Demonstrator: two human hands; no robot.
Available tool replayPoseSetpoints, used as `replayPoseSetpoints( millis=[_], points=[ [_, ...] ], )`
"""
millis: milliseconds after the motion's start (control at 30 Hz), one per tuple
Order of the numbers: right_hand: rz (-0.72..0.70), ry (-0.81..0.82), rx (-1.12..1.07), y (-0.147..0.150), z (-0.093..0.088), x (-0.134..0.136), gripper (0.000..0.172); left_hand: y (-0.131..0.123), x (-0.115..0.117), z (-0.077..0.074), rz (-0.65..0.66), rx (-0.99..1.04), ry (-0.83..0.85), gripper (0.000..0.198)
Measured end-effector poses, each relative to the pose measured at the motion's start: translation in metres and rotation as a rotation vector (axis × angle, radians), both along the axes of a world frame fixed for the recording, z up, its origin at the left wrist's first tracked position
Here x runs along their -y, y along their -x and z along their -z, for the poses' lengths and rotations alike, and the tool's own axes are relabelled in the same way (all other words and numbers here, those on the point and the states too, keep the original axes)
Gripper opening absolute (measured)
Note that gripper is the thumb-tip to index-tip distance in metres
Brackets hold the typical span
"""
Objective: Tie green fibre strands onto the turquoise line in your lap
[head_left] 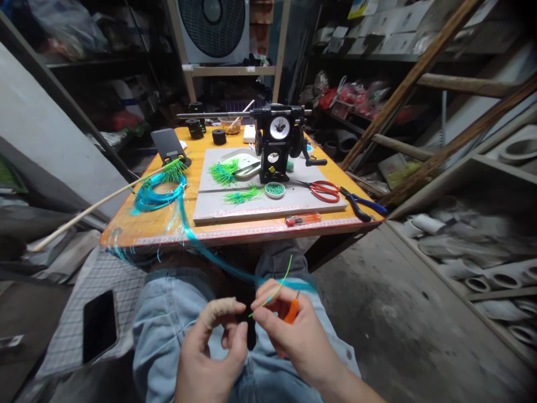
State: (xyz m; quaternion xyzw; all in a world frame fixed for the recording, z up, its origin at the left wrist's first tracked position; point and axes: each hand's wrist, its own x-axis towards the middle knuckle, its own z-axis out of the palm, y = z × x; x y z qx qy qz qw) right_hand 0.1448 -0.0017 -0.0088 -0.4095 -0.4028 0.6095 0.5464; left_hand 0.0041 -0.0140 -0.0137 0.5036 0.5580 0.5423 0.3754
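My right hand (289, 324) is closed above my lap. Its thumb and forefinger pinch a thin green strand (287, 271) with a small blue knot or bead on it. An orange-handled tool (292, 311) with a narrow metal tip rests in the same hand, its lower part hidden by the fingers. Just to the left, my left hand (213, 341) has thumb and forefinger apart, with nothing visible between them. Tape or a bandage wraps its forefinger. A bundle of blue line (197, 243) runs from the table across my right thigh.
On the table (126, 226), a grey board (247, 210) carries a black hand-cranked machine (274, 151), green-blue tufts (224, 172), a dish of green beads (274, 190) and red-handled scissors (325, 191). Pliers (363, 204) and a lighter (302, 219) lie near the edge. A phone (99, 326) lies at left.
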Motion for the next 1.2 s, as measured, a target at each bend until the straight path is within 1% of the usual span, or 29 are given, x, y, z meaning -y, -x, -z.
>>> replayPoseSetpoints(
  millis=[100,200,267,400,467,500,567,600,667,700,733,800,867,933,1067,1133,1200],
  points=[
    [0.011,-0.001,0.007,0.000,0.000,0.000,0.020,0.000,0.000,-0.001,0.005,0.011,0.019,0.008],
    [0.019,-0.035,0.064,-0.001,-0.003,-0.001,0.016,0.001,0.001,-0.006,0.036,0.053,0.051,0.008],
    [0.016,-0.078,0.105,-0.001,-0.008,-0.001,0.012,0.003,0.001,-0.011,0.117,0.097,0.090,0.009],
    [-0.029,-0.163,0.186,-0.005,-0.017,-0.003,0.007,0.006,-0.002,-0.018,0.333,0.193,0.192,0.029],
    [-0.064,-0.151,0.212,-0.008,-0.017,-0.004,0.008,0.008,-0.003,-0.017,0.389,0.227,0.227,0.032],
    [-0.094,-0.110,0.188,-0.009,-0.016,-0.004,0.010,0.009,-0.003,-0.017,0.401,0.235,0.233,0.031],
    [-0.134,0.028,0.051,-0.010,-0.012,-0.003,0.020,0.011,-0.004,-0.015,0.384,0.216,0.220,0.030],
    [-0.123,0.100,-0.034,-0.010,-0.009,-0.003,0.025,0.011,-0.004,-0.015,0.364,0.188,0.207,0.029],
    [-0.048,0.198,-0.159,-0.009,-0.005,-0.002,0.030,0.011,-0.003,-0.014,0.335,0.117,0.180,0.026],
    [-0.008,0.211,-0.185,-0.008,-0.004,-0.002,0.030,0.011,-0.003,-0.015,0.336,0.090,0.167,0.022],
    [0.017,0.205,-0.187,-0.008,-0.003,-0.002,0.029,0.010,-0.003,-0.015,0.341,0.070,0.155,0.018],
    [0.005,0.147,-0.151,-0.007,-0.001,-0.003,0.026,0.006,-0.003,-0.016,0.352,0.035,0.138,0.012],
    [-0.016,0.067,-0.099,-0.007,0.001,-0.002,0.023,0.001,-0.004,-0.018,0.336,-0.024,0.125,0.010],
    [-0.014,0.023,-0.057,-0.008,0.003,-0.001,0.019,-0.004,-0.004,-0.020,0.296,-0.118,0.102,0.005],
    [-0.001,0.013,-0.087,-0.005,0.004,0.000,0.017,-0.009,-0.004,-0.024,0.212,-0.317,-0.084,0.015],
    [-0.015,0.021,-0.137,-0.003,0.002,0.001,0.019,-0.009,-0.004,-0.025,0.193,-0.385,-0.174,0.017],
    [-0.031,0.042,-0.176,-0.001,-0.001,0.001,0.020,-0.009,-0.003,-0.026,0.174,-0.424,-0.225,0.019]
  ],
)
